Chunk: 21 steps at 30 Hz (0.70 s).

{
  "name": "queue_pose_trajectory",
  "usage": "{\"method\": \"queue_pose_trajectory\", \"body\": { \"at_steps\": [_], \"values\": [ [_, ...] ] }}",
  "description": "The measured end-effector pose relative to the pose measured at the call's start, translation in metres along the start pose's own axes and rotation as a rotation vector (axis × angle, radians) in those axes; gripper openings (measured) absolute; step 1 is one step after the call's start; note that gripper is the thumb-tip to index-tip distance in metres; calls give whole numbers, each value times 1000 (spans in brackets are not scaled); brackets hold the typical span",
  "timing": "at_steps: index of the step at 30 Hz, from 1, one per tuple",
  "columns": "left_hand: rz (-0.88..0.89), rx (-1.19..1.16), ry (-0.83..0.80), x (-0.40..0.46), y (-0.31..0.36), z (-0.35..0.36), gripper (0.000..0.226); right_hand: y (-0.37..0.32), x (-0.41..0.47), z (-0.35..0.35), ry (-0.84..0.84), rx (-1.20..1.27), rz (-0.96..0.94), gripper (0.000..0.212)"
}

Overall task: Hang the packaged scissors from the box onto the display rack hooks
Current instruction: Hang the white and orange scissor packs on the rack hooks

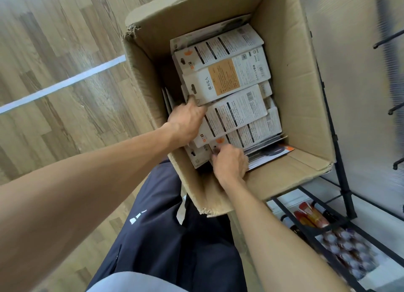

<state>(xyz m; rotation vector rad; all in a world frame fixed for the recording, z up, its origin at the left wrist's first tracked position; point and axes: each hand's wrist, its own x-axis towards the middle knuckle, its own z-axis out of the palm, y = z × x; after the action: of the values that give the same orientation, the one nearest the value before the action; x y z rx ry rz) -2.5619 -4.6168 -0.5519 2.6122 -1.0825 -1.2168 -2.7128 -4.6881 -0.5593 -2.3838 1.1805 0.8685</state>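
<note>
An open cardboard box (290, 77) stands on the floor, filled with several white packaged scissors lying backs up. My left hand (188, 119) is inside the box and grips the hang-tab end of the pack with the orange panel (227, 78). Nearer to me, my right hand (229, 162) has its fingers curled on the edge of a white pack (251, 132) at the near end of the stack. The display rack's black hooks (387, 40) stick out at the right edge, all bare.
The rack's black frame (336, 143) runs down beside the box's right side. A wire basket (341, 245) of red and orange packaged goods sits at lower right. Wooden floor with a white line (63, 82) lies to the left. My dark-trousered leg (166, 237) is below the box.
</note>
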Motion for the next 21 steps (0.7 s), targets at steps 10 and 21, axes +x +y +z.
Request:
{"method": "queue_pose_trajectory", "body": {
  "at_steps": [10, 21],
  "values": [
    [297, -81, 266, 2, 6, -11, 30, -9, 13, 13, 98, -98, 54, 13],
    [425, -185, 374, -17, 27, -65, 13, 14, -40, -46, 107, 283, -29, 6]
  ]
}}
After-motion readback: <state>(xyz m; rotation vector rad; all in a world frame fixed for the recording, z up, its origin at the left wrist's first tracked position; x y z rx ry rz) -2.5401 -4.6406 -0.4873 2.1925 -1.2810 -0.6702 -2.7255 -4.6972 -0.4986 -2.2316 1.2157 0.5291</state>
